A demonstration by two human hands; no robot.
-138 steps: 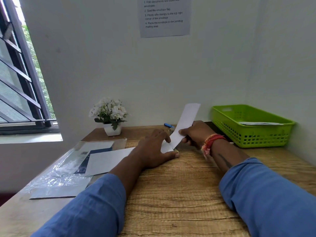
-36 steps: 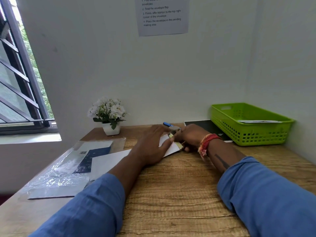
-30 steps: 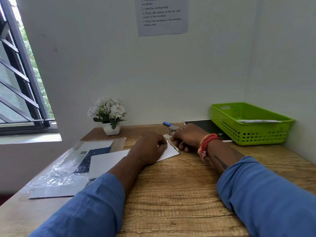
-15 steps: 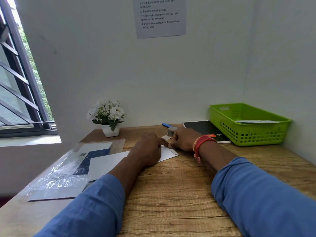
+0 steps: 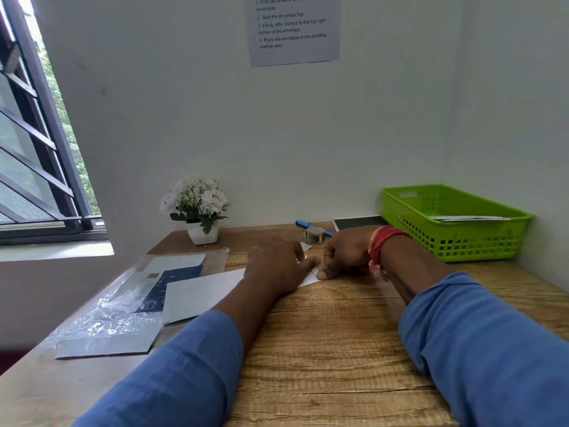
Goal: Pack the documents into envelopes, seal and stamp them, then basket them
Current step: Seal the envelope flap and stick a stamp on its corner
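Left hand [image 5: 278, 268] lies palm-down on the white envelope [image 5: 203, 292], fingers loosely together, pinning it to the wooden desk [image 5: 323, 349]. Right hand [image 5: 346, 255] has fingers curled, thumb tip pressing the envelope's right corner; can't tell if it pinches anything. Stamp roll [image 5: 314, 235] sits just behind the hands. Green basket [image 5: 455, 238] far right, holding an envelope.

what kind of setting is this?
Likely a small mail-prep desk in a room corner: numbered envelope instructions sheet on the wall, green basket holding mail, envelope on the wooden desk.
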